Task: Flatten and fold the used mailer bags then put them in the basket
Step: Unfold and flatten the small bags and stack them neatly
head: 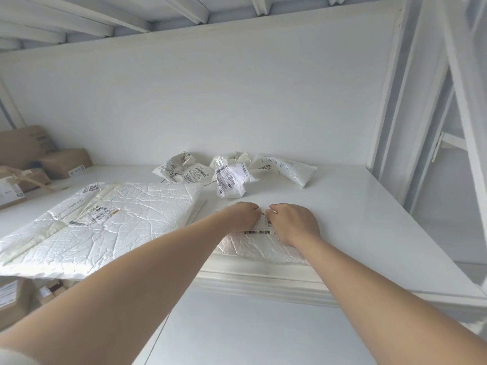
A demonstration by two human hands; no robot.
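A small white mailer bag [261, 246] with a barcode label lies at the front edge of the white table [342, 206]. My left hand [241, 216] and my right hand [292, 222] rest side by side on its far edge, fingers curled over the fold and gripping it. A large flattened padded mailer [110, 222] lies to the left, hanging over the table's front edge. Several crumpled mailer bags sit at the back: one with labels [181, 171], one in the middle [230, 181], one printed with letters [284, 168]. No basket is in view.
Brown cardboard boxes [66, 162] stack at the back left, and more boxes [15, 299] show below the table at the left. A white wall stands behind the table, and a white frame [411, 127] rises at the right.
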